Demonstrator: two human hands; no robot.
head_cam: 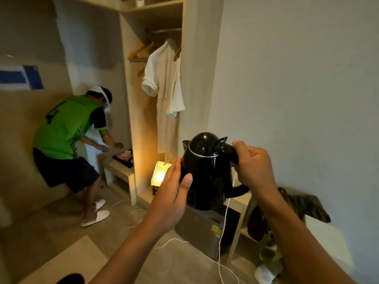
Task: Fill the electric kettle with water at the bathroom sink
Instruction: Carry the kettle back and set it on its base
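The scene was a bedroom wardrobe alcove; no sink was visible. The kettle [207, 171] was held aloft, right hand [253, 165] gripping its handle, left hand [174, 193] cupping its body. Step: transport. Next: carry it upright to the bathroom.

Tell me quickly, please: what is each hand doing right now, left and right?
Left hand: closed around the body of the black kettle.
Right hand: closed on the kettle's handle, near its top.
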